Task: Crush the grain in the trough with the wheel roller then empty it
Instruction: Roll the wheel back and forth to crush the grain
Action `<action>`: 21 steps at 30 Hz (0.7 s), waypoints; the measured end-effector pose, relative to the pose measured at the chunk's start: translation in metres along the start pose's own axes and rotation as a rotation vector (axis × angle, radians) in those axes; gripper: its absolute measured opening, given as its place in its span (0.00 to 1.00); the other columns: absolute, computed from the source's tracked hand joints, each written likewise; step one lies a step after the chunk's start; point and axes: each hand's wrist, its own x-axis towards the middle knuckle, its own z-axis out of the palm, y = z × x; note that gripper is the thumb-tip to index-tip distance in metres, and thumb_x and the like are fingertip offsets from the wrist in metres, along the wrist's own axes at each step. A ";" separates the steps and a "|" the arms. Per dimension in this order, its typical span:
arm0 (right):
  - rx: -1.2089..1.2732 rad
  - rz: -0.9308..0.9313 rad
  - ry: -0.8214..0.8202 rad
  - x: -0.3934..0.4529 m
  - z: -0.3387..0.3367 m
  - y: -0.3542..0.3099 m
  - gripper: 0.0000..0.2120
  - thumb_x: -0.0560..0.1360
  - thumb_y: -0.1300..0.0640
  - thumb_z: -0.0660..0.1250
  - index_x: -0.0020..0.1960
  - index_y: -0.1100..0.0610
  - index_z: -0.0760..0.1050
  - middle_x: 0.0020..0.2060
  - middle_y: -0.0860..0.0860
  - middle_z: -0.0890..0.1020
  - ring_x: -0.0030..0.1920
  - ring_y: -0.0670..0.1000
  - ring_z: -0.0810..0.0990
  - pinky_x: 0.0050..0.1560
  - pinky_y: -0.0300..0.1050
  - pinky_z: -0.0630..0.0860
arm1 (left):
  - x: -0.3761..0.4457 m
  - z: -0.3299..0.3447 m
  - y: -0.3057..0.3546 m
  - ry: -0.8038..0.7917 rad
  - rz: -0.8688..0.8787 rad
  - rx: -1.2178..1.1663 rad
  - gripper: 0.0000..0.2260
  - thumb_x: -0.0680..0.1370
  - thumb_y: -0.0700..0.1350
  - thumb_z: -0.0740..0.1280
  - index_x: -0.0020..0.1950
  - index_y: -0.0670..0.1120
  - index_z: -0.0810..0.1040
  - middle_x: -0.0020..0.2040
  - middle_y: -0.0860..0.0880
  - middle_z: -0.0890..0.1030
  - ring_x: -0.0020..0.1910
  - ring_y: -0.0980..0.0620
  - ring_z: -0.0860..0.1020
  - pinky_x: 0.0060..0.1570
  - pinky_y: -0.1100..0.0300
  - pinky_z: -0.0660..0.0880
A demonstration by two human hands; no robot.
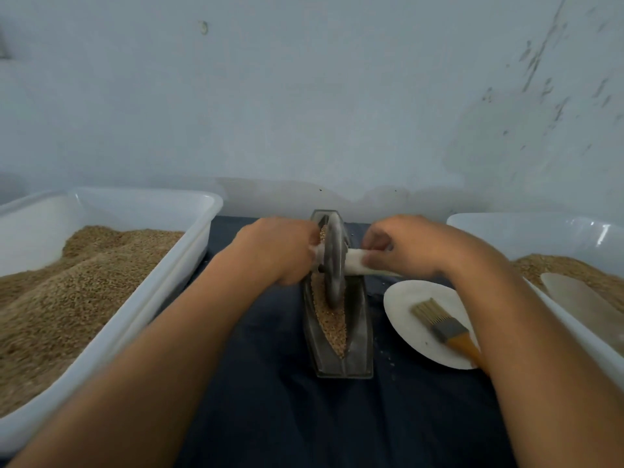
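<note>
Lowest in the frame, two bare forearms reach in from the bottom corners over a dark cloth (270, 417) that covers the work surface. Just above the centre bottom sits the near end of the metal trough (358, 346), a long narrow boat-shaped channel running away from the viewer up the middle of the frame. Brown grain (332, 327) lies along its groove, heaped near the close end and visible again at the far end.

To the lower right of the trough, a round white plate (405, 319) rests on the cloth with a brush (445, 327) lying across it, bristles toward the upper left, orange handle passing under the right forearm.

Further up, at mid-frame, the wheel roller (332, 265) stands upright on edge in the trough groove, roughly over its far half, with a pale axle handle sticking out to either side. The left hand (280, 248) curls round the left stub, knuckles up, hiding most of it. The right hand (405, 244) grasps the right stub, fingers wrapped over the top; the wheel sits between the two fists, close against both.

Flanking these, a white tub (148, 298) fills the left edge, holding a large mound of grain. Another white tub (540, 228) at the right edge holds grain and a pale flat scoop (580, 298).

Farthest back, a pale scuffed wall (304, 96) fills the upper half.
</note>
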 end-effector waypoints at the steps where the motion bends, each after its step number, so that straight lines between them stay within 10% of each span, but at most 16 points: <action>1: -0.003 0.005 -0.031 -0.005 -0.005 -0.004 0.08 0.76 0.42 0.69 0.53 0.43 0.78 0.52 0.41 0.81 0.51 0.46 0.79 0.48 0.46 0.77 | -0.006 -0.007 0.002 -0.031 0.025 0.028 0.11 0.81 0.52 0.59 0.61 0.53 0.75 0.58 0.49 0.79 0.56 0.44 0.77 0.56 0.49 0.75; 8: -0.081 0.035 -0.163 -0.023 -0.021 -0.017 0.16 0.66 0.38 0.76 0.49 0.41 0.75 0.45 0.37 0.78 0.45 0.40 0.77 0.38 0.42 0.73 | -0.036 -0.039 0.012 -0.089 0.104 0.058 0.08 0.76 0.57 0.68 0.52 0.59 0.74 0.49 0.57 0.76 0.50 0.50 0.75 0.48 0.57 0.69; 13: -0.090 0.044 -0.168 -0.021 -0.018 -0.015 0.17 0.66 0.39 0.76 0.51 0.39 0.74 0.48 0.38 0.79 0.48 0.44 0.78 0.49 0.48 0.78 | -0.032 -0.033 0.013 -0.048 0.076 0.038 0.08 0.75 0.59 0.68 0.51 0.60 0.75 0.51 0.56 0.78 0.52 0.50 0.75 0.54 0.50 0.75; 21: 0.091 0.041 0.152 0.014 0.014 0.007 0.10 0.77 0.41 0.68 0.54 0.44 0.76 0.52 0.44 0.81 0.52 0.48 0.78 0.52 0.48 0.76 | 0.009 0.012 -0.005 0.082 -0.058 -0.021 0.09 0.82 0.51 0.59 0.58 0.55 0.77 0.53 0.50 0.80 0.50 0.45 0.78 0.49 0.49 0.76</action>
